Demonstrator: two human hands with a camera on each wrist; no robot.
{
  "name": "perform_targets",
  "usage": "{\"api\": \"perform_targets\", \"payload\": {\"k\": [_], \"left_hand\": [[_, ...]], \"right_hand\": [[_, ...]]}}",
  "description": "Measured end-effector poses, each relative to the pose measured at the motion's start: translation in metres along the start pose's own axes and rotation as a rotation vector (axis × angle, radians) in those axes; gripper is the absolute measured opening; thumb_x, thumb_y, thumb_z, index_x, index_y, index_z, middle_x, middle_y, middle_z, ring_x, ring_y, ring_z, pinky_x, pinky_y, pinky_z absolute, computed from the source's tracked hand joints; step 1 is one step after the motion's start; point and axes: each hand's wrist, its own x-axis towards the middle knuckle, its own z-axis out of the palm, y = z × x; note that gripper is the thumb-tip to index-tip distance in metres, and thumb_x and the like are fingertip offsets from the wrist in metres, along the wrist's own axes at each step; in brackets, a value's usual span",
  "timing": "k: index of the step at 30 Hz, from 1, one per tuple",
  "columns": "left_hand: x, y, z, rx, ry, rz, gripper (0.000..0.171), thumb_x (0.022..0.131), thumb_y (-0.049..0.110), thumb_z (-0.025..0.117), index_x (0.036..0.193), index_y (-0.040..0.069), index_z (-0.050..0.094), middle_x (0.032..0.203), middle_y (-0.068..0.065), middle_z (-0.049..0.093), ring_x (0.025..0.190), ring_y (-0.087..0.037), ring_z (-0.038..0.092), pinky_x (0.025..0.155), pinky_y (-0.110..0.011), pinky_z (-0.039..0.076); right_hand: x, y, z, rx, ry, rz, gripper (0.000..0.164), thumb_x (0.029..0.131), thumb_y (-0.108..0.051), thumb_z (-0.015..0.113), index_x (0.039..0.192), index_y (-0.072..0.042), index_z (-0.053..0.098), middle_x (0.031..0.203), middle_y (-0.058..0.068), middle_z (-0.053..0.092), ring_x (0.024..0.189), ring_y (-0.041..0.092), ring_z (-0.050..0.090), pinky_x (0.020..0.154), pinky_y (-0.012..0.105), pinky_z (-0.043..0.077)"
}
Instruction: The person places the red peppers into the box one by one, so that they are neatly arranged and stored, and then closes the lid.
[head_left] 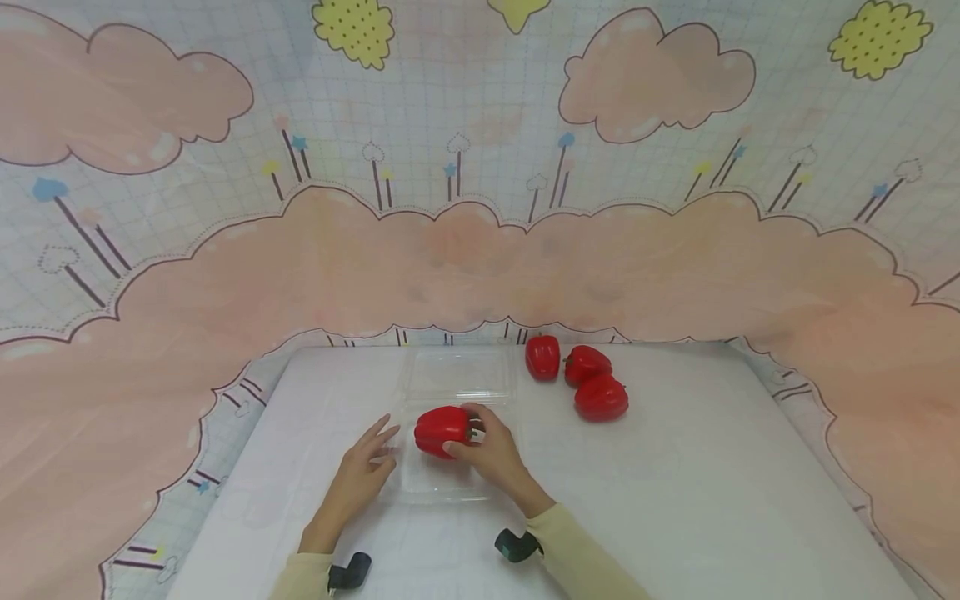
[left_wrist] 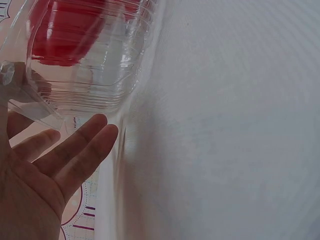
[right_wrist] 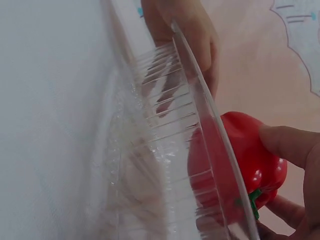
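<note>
A red bell pepper [head_left: 441,431] with a green stem is gripped by my right hand [head_left: 495,450], thumb on the near side and fingers on the far side. It is at the opening of a clear plastic clamshell box [head_left: 450,483], whose lid [head_left: 459,375] lies folded back. In the right wrist view the pepper [right_wrist: 250,155] shows partly through the box wall. My left hand [head_left: 363,475] is at the box's left side with fingers spread and relaxed. In the left wrist view those fingers [left_wrist: 85,145] are by the ribbed wall; whether all touch it I cannot tell.
Three more red bell peppers lie right of the lid at the table's back: one [head_left: 542,358] apart, two [head_left: 587,366] [head_left: 602,398] against each other. A white cloth covers the table [head_left: 675,500]. A patterned curtain [head_left: 525,267] hangs behind.
</note>
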Motion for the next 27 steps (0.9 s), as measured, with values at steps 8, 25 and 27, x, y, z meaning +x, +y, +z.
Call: {"api": "perform_targets", "payload": {"k": [8,25,27], "left_hand": [[-0.001,0.0,0.0,-0.014,-0.011,-0.019,0.049,0.09,0.005,0.06,0.139,0.01,0.056,0.157,-0.007,0.039,0.112,-0.031,0.067,0.089,-0.039,0.06],[-0.001,0.002,-0.002,-0.011,-0.018,-0.021,0.05,0.09,0.004,0.059,0.14,0.011,0.055,0.157,-0.009,0.04,0.113,-0.032,0.067,0.09,-0.04,0.059],[0.0,0.002,-0.001,-0.014,-0.016,-0.023,0.05,0.09,0.005,0.059,0.139,0.012,0.055,0.157,-0.008,0.039,0.113,-0.031,0.067,0.09,-0.04,0.059]], "right_hand": [[0.004,-0.003,0.007,-0.077,0.025,0.03,0.068,0.08,-0.024,0.08,0.14,-0.014,0.049,0.133,0.009,0.059,0.12,0.028,0.056,0.094,0.044,0.058],[0.014,-0.006,0.027,-0.147,0.061,0.054,0.065,0.078,-0.016,0.081,0.136,-0.014,0.052,0.131,0.009,0.06,0.119,0.026,0.058,0.096,0.043,0.057],[0.015,-0.007,0.028,-0.156,0.067,0.058,0.065,0.078,-0.016,0.082,0.136,-0.014,0.052,0.131,0.009,0.06,0.119,0.026,0.058,0.097,0.044,0.057]]}}
